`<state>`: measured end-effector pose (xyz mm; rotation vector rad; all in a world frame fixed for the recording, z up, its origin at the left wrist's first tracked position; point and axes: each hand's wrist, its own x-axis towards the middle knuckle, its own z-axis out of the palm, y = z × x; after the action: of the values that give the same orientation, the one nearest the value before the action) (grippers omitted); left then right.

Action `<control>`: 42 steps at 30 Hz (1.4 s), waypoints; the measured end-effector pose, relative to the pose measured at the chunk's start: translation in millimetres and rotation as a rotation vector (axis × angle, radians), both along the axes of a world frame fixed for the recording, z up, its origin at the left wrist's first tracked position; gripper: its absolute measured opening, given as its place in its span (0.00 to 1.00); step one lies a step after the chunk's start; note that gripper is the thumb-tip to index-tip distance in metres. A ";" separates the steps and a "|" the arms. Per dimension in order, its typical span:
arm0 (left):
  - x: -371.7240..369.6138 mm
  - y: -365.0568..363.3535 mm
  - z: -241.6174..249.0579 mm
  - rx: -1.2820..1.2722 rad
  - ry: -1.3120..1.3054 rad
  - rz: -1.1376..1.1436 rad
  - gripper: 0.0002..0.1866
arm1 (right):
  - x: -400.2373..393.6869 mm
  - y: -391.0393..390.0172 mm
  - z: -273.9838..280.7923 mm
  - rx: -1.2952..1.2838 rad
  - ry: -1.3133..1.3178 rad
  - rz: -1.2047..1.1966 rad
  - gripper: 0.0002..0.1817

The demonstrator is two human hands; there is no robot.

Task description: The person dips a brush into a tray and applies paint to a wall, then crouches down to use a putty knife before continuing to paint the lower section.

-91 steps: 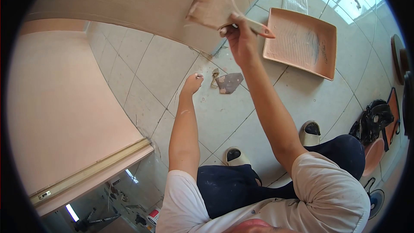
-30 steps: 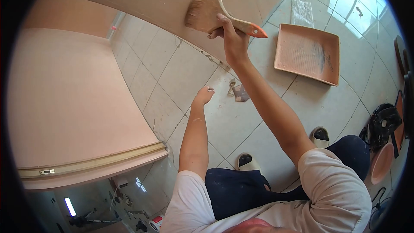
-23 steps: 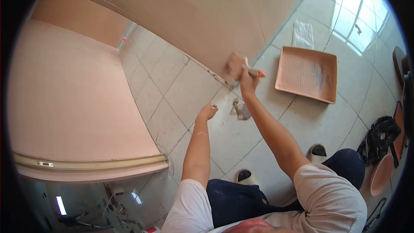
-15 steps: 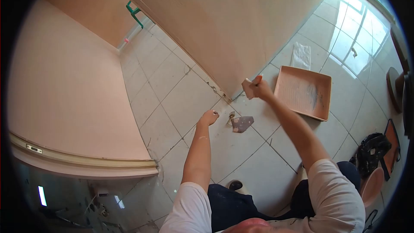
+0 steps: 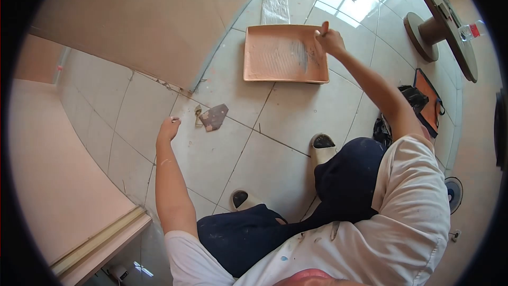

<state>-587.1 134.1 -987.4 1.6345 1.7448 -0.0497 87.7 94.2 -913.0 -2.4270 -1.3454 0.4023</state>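
Observation:
My right hand (image 5: 333, 42) is closed around a paintbrush with an orange handle (image 5: 325, 26), at the right rim of a peach-coloured paint tray (image 5: 270, 71). The brush head is mostly hidden by the hand. Grey smears mark the tray's ribbed floor. My left hand (image 5: 170, 128) is curled above the tiles at the left; a small pale spot shows at its fingertips, too small to name. To its right lies a flat brown angular piece with pale spots (image 5: 214, 117), with a small yellowish scrap (image 5: 198, 115) beside it.
A wall corner (image 5: 193, 87) rises behind the tray. A clear plastic sheet (image 5: 275, 9) lies at the tray's far edge. At the right are a wooden spool table (image 5: 434, 29) with a bottle (image 5: 470, 32), a black plastic bag (image 5: 413, 98), an orange-and-black flat item (image 5: 427, 100) and a fan (image 5: 453, 193).
My right hand has moved with the paintbrush from the wall corner to the tray's right side. The view has swung right; my left hand stays low near the brown piece.

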 end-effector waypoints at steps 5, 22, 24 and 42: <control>-17.0 -6.1 -9.0 -0.050 0.035 0.045 0.23 | -41.3 -51.5 -28.0 -0.014 0.073 -0.037 0.23; -16.3 -9.6 -3.5 -0.009 0.157 -0.056 0.18 | 2.0 -32.7 -47.2 0.460 1.278 -0.610 0.09; -18.0 -9.9 -12.2 -0.016 0.138 0.051 0.18 | -2.8 -21.8 -20.7 0.407 1.283 -0.365 0.11; -22.7 8.7 -48.0 -0.023 -0.011 0.114 0.17 | -247.9 120.6 508.7 1.292 1.126 1.102 0.14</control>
<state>-609.8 142.8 -1035.4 1.5133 1.8194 -0.0073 -160.2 214.7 -404.2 -0.1606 -1.4178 0.6615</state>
